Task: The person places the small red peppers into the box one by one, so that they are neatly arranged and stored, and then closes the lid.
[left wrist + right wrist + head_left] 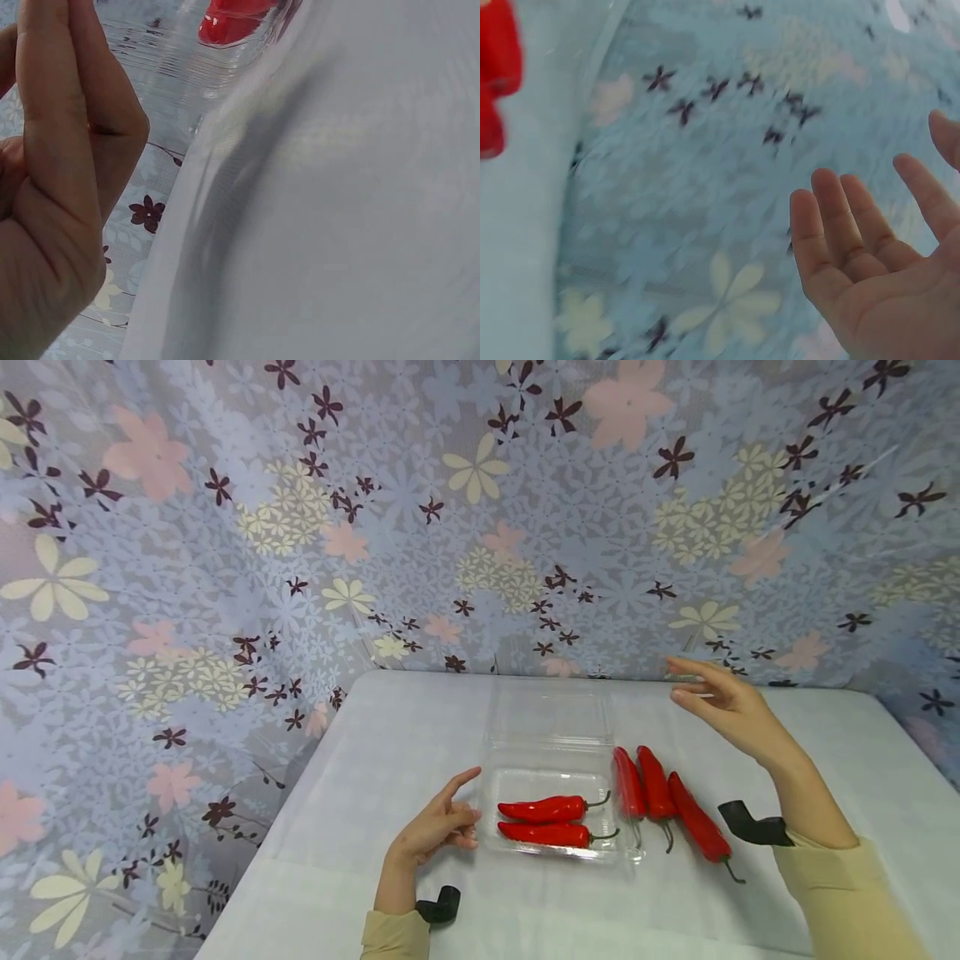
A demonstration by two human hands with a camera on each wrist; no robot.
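Note:
In the head view, a clear plastic box point(547, 781) lies with its lid folded back, and two red peppers point(543, 810) rest in it, stems to the right. Several more red peppers point(701, 818) lie right of the box. My left hand point(431, 835) is at the box's left side, index finger extended and the other fingers bent, holding nothing; the left wrist view shows that hand point(60, 150) near the box's edge. My right hand point(723, 706) is raised above the table's back right, fingers loosely extended with nothing in them, as the right wrist view also shows point(885, 277).
A white cloth covers the table point(315, 852). Behind it hangs a flowered curtain point(405, 527), close beyond the table's back edge. The box's open lid point(551, 714) extends toward that back edge.

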